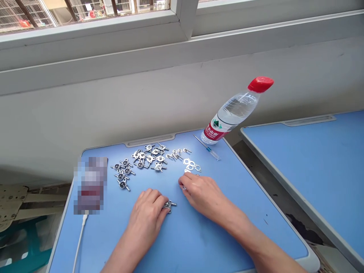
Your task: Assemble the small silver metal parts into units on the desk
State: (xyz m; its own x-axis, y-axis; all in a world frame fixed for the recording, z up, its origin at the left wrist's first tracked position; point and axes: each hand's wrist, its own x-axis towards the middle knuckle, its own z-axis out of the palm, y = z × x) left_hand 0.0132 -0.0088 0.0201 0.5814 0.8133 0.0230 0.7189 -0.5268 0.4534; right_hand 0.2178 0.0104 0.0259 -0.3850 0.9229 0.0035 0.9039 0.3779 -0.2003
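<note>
My left hand (148, 212) rests on the blue desk with its fingers closed on a small metal fitting (170, 204). The fitting's flange and a short tube stick out past the thumb. To the right and a little farther away, my right hand (202, 194) is pinched at the fingertips around a small shiny metal piece (184, 187), mostly hidden by the fingers. Just beyond that hand lie several flat metal gasket-like plates (191, 166). Several small round metal parts with pins (174, 154) are behind them. More metal fittings (150, 156) spread across the far middle.
At the left, fittings with dark round insides (123, 184) sit near a blurred phone-like object (90, 185) with a white cable (80, 239). A red-capped water bottle (227, 117) and a slim screwdriver (209, 149) are at the back right. Another blue desk (309, 159) stands across a gap.
</note>
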